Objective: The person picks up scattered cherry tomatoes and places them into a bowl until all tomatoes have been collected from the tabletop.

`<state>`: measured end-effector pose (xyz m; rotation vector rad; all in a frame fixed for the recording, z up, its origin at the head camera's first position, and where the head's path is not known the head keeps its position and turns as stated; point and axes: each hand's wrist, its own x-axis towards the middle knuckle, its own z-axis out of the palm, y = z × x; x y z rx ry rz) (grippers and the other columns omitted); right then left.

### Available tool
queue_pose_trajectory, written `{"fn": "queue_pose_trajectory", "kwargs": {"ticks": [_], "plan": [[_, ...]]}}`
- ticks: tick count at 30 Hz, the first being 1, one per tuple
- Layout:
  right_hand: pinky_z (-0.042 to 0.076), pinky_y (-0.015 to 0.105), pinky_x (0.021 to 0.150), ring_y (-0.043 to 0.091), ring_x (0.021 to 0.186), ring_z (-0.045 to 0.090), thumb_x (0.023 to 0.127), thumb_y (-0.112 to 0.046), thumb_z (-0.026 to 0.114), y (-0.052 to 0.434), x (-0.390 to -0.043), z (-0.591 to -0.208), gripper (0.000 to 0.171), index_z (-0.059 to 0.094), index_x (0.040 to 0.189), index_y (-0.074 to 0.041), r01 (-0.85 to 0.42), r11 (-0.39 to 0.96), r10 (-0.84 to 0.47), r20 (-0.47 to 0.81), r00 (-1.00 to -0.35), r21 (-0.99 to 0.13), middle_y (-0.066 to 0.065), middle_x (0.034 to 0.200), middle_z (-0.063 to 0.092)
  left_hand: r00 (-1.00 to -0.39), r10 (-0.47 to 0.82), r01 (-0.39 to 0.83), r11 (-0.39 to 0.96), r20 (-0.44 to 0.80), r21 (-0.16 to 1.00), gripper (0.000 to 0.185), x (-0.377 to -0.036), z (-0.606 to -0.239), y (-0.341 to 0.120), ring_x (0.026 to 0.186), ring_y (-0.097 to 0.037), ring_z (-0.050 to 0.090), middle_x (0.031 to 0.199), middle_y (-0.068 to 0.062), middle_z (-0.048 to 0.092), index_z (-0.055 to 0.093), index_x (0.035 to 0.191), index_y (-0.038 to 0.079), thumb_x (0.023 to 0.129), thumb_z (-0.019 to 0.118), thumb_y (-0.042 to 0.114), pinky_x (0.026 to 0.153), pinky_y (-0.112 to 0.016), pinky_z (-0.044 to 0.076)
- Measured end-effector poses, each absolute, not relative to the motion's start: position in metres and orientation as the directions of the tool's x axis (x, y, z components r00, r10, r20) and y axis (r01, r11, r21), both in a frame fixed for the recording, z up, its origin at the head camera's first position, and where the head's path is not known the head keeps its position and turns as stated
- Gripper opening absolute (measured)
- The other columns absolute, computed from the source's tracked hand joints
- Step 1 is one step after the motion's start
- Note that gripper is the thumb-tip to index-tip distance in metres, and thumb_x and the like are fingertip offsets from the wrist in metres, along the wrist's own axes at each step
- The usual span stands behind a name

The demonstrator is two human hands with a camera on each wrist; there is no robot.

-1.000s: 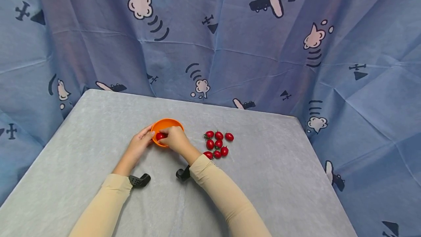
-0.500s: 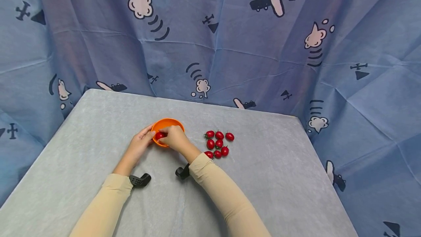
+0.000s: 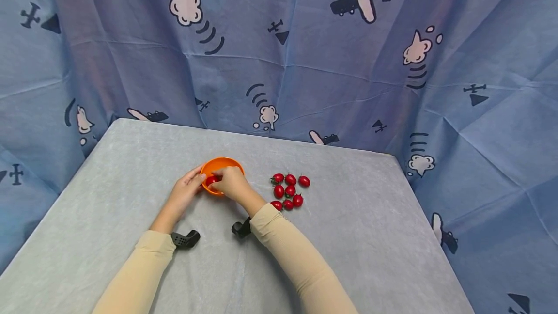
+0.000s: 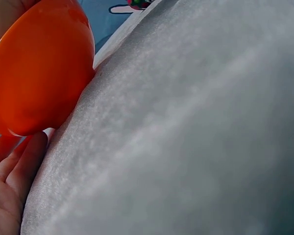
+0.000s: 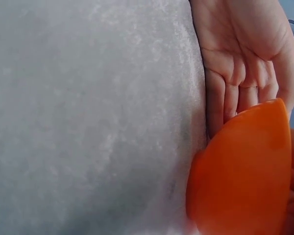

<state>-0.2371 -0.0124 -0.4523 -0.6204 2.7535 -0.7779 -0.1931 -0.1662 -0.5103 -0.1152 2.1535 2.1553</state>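
Note:
A small orange bowl (image 3: 222, 164) stands on the grey table (image 3: 348, 236). My left hand (image 3: 183, 194) cups its left side, thumb at the rim; the right wrist view shows that palm (image 5: 245, 54) lying against the bowl's wall (image 5: 245, 176). My right hand (image 3: 234, 184) reaches over the bowl's near rim and pinches a red cherry tomato (image 3: 211, 180) just inside it. Several more cherry tomatoes (image 3: 287, 191) lie in a loose cluster on the cloth to the right of the bowl. In the left wrist view the bowl (image 4: 39, 68) fills the upper left above my fingers (image 4: 12, 171).
A blue cloth printed with planes and clouds (image 3: 305, 52) hangs behind and on both sides of the table. Black wrist cameras (image 3: 185, 239) sit on both forearms. The table's far edge (image 3: 261, 137) runs just behind the bowl.

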Motion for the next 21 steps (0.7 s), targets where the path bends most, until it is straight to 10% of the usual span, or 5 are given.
{"fn": "queue_pose_trajectory", "kwargs": {"ticks": [11, 21], "plan": [[0.054, 0.028, 0.097, 0.022, 0.114, 0.064, 0.085, -0.021, 0.080, -0.005, -0.231, -0.445, 0.037, 0.074, 0.119, -0.008, -0.234, 0.742, -0.353, -0.070, -0.933, -0.628, 0.006, 0.117, 0.074, -0.991, 0.005, -0.131, 0.043, -0.131, 0.990, 0.055, -0.194, -0.511, -0.167, 0.111, 0.008, 0.054, 0.157, -0.014, 0.040, 0.035, 0.155, 0.011, 0.106, 0.047, 0.033, 0.089, -0.006, 0.046], [0.057, 0.024, 0.090, 0.020, 0.110, 0.069, 0.084, -0.016, 0.080, 0.013, -0.220, -0.436, 0.038, 0.073, 0.120, -0.006, -0.178, 0.588, -0.311, -0.017, -0.950, -0.789, 0.007, 0.116, 0.075, -0.989, 0.005, -0.147, 0.055, -0.147, 0.988, 0.057, -0.195, -0.511, -0.167, 0.138, -0.024, 0.045, 0.158, -0.013, 0.039, 0.034, 0.156, 0.012, 0.105, 0.047, 0.036, 0.088, -0.006, 0.045]]}}
